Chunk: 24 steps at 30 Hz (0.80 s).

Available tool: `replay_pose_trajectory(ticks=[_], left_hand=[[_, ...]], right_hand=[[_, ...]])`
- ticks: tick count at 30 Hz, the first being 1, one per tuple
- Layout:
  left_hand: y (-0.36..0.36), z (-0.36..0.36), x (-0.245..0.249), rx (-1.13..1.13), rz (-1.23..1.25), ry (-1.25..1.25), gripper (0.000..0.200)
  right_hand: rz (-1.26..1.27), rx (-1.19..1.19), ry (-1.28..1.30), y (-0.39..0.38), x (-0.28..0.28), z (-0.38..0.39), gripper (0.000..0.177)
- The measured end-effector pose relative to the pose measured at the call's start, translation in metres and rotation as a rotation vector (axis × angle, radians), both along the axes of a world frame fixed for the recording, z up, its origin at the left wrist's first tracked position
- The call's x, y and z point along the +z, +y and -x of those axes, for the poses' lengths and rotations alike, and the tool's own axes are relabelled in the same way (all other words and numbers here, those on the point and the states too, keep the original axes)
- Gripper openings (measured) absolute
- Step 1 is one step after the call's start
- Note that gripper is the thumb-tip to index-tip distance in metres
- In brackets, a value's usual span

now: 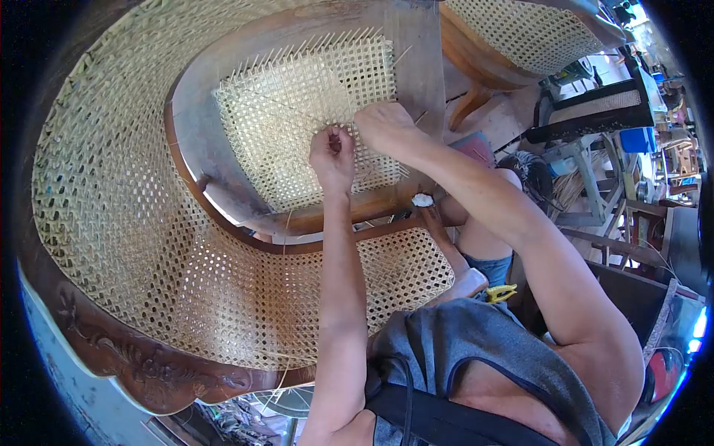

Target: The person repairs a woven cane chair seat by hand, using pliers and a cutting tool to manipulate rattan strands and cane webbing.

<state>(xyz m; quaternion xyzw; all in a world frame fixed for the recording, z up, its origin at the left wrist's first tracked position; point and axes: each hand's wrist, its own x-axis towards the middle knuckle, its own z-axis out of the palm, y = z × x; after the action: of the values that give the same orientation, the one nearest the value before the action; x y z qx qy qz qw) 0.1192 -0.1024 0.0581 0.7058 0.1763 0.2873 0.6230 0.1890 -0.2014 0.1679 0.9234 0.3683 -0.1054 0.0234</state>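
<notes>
A woven cane seat panel (279,141) is set in a wooden chair frame (195,104), with loose cane ends sticking up along its far edge. Over the middle of the weave, my left hand (332,157) is closed in a pinch. A thin cane strand (294,111) runs across the panel to its fingertips. My right hand (387,128) is closed just to the right, low over the panel; its fingertips face away, so I cannot make out what they hold. Both hands are close together but appear apart.
A large curved cane backrest (149,215) with a carved wooden rim (149,375) wraps round the left side. Another cane chair (520,37) stands at the back right. Yellow-handled pliers (501,293) lie near my lap. A black-framed piece (595,111) and a blue container (637,140) are farther right.
</notes>
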Motion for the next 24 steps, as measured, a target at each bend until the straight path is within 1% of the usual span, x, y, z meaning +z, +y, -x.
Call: replay_pose_trajectory(ticks=[4, 6, 7, 9, 11, 13, 15, 17, 18, 20, 21, 22, 23, 24], left_hand=[[-0.002, -0.002, -0.004, 0.039, 0.000, -0.032, 0.012], [0.001, -0.003, 0.002, 0.047, -0.264, 0.012, 0.014], [0.001, -0.002, 0.007, 0.045, -0.267, 0.010, 0.014], [0.001, -0.002, 0.015, 0.030, -0.374, 0.075, 0.005], [-0.001, -0.002, 0.016, 0.019, -0.360, 0.105, 0.005], [-0.003, -0.005, 0.011, 0.000, -0.358, 0.122, 0.006], [-0.008, -0.005, 0.002, 0.047, -0.192, 0.054, 0.009], [-0.008, -0.005, 0.000, 0.034, -0.206, 0.055, 0.012], [-0.008, -0.003, 0.000, 0.036, -0.208, 0.066, 0.015], [-0.010, 0.000, 0.007, 0.033, -0.196, 0.061, 0.017], [-0.011, 0.003, 0.009, 0.039, -0.176, 0.054, 0.018], [-0.012, 0.005, 0.007, 0.029, -0.186, 0.054, 0.018], [-0.012, 0.005, 0.005, 0.109, -0.357, -0.002, 0.019], [-0.011, 0.005, 0.001, 0.190, -0.528, -0.058, 0.020]], right_hand=[[-0.048, 0.013, -0.015, 0.006, -0.002, 0.005, 0.021], [-0.077, 0.009, -0.013, 0.004, 0.003, 0.006, 0.022], [-0.036, -0.015, 0.033, 0.002, 0.010, 0.005, 0.022], [0.001, -0.040, 0.078, 0.002, 0.015, 0.002, 0.023], [0.038, -0.125, 0.112, 0.002, 0.014, -0.002, 0.023], [-0.022, -0.107, 0.087, 0.000, 0.004, -0.004, 0.023], [-0.081, -0.099, 0.061, -0.005, 0.005, -0.008, 0.023], [0.085, -0.104, 0.140, -0.012, 0.017, -0.015, 0.026], [0.074, -0.118, 0.145, -0.021, 0.022, -0.021, 0.026], [-0.081, -0.286, 0.044, -0.044, 0.028, -0.038, 0.033], [-0.115, -0.240, 0.018, -0.051, 0.027, -0.037, 0.039], [-0.124, -0.250, 0.020, -0.053, 0.019, -0.035, 0.039], [-0.263, -0.265, 0.076, -0.053, 0.007, -0.034, 0.036], [-0.402, -0.277, 0.134, -0.050, 0.008, -0.030, 0.033]])
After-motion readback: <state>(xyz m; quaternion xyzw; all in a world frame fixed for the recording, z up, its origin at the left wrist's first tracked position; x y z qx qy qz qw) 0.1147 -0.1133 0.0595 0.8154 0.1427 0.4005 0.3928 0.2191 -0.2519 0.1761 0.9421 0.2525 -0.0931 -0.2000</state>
